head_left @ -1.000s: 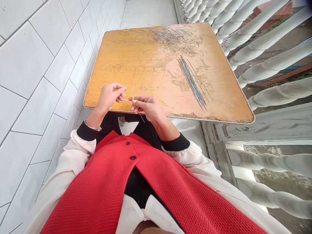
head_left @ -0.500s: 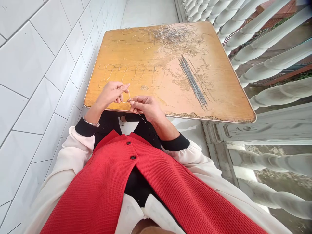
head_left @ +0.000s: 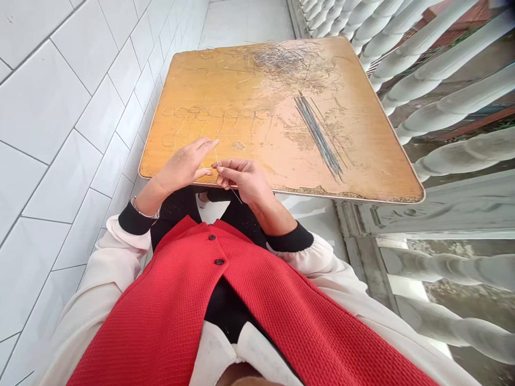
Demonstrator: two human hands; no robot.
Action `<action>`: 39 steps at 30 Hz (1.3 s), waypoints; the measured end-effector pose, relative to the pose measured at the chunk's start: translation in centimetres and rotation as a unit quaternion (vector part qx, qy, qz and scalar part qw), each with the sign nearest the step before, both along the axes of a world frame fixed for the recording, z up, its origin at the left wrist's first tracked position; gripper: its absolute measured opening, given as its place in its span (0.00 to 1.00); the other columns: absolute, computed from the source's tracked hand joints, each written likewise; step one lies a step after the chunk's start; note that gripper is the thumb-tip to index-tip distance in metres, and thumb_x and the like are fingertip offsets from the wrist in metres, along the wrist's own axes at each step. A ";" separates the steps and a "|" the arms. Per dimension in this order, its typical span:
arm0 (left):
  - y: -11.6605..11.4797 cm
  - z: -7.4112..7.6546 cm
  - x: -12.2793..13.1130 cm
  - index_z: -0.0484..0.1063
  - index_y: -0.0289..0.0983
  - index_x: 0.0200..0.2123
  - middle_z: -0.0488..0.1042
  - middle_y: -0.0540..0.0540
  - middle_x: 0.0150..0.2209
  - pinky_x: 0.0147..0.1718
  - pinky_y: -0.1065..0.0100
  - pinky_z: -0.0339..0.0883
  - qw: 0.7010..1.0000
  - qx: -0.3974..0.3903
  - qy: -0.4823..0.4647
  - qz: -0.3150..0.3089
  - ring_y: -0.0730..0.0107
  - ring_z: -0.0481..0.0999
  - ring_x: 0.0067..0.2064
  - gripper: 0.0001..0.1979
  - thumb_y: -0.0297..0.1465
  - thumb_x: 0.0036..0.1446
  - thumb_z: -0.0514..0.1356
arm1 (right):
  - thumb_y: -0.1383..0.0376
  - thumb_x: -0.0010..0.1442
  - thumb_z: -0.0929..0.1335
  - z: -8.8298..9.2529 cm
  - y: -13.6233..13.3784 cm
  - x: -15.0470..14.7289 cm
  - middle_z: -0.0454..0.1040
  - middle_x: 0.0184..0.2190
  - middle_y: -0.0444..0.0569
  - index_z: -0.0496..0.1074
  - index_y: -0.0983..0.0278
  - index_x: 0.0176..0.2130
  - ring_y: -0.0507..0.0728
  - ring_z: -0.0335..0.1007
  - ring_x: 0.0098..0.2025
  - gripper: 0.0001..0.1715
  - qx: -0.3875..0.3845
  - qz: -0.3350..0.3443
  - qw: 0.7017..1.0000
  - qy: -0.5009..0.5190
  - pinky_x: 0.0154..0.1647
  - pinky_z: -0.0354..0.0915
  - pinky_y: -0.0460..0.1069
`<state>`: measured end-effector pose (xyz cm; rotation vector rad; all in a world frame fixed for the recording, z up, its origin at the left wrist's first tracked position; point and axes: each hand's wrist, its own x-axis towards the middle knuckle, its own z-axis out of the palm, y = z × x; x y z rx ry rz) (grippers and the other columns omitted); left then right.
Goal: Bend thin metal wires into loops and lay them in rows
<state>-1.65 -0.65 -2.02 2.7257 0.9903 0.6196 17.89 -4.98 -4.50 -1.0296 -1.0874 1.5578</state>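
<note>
Over the table's near edge, my right hand [head_left: 246, 179] pinches a thin wire [head_left: 216, 154] between thumb and fingers. Part of the wire curves into a loop on the left, and a straight tail sticks out below the hand. My left hand [head_left: 181, 166] is beside the loop with thumb and fingers apart. Whether its fingertips touch the wire I cannot tell. Beyond the hands, a row of looped wires [head_left: 229, 115] with straight tails lies on the wooden table [head_left: 241, 88].
A bundle of straight wires [head_left: 317, 136] lies right of centre. Farther back sits a tangled heap of wire [head_left: 285, 58]. A small pile of bits [head_left: 238, 145] lies just beyond my hands. A tiled wall [head_left: 60, 96] stands left, a white balustrade [head_left: 450, 139] right.
My left hand has opened from a closed grip near the loop and shifted slightly down. My right hand still pinches the wire in nearly the same spot.
</note>
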 end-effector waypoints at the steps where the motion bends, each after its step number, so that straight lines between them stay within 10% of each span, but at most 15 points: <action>1: 0.1 0.0 0.0 0.63 0.34 0.65 0.70 0.35 0.63 0.56 0.53 0.73 1.000 -0.005 -0.003 0.002 0.53 0.76 0.59 0.29 0.29 0.61 0.62 | 0.57 0.41 0.80 0.1 -0.1 0.0 0.75 0.18 0.42 0.79 0.65 0.31 0.46 0.63 0.18 0.19 0.000 -0.002 1.000 -0.001 0.20 0.60 0.42; 15: -0.1 -0.5 -0.1 0.63 0.42 0.66 0.65 0.38 0.68 0.58 0.54 0.73 0.993 -0.025 -0.115 -0.004 0.53 0.68 0.67 0.31 0.36 0.62 0.64 | 0.57 0.44 0.79 0.1 -0.3 -0.1 0.74 0.18 0.41 0.78 0.63 0.33 0.47 0.62 0.18 0.18 0.014 -0.027 1.000 -0.003 0.20 0.60 0.43; 21: -0.7 -0.7 -0.8 0.76 0.39 0.45 0.72 0.39 0.62 0.59 0.54 0.71 0.994 0.016 -0.103 0.022 0.59 0.77 0.58 0.09 0.35 0.66 0.60 | 0.57 0.44 0.79 0.3 -0.2 -0.1 0.73 0.19 0.42 0.76 0.63 0.30 0.46 0.61 0.19 0.16 0.024 -0.039 0.999 -0.003 0.20 0.58 0.43; 39: -1.6 0.4 0.0 0.79 0.42 0.37 0.69 0.45 0.65 0.58 0.53 0.71 0.991 -0.033 -0.125 0.023 0.58 0.76 0.59 0.11 0.40 0.66 0.60 | 0.49 0.48 0.78 0.2 -0.5 -1.2 0.73 0.20 0.41 0.70 0.62 0.28 0.46 0.61 0.17 0.23 0.048 -0.066 0.997 0.007 0.18 0.57 0.43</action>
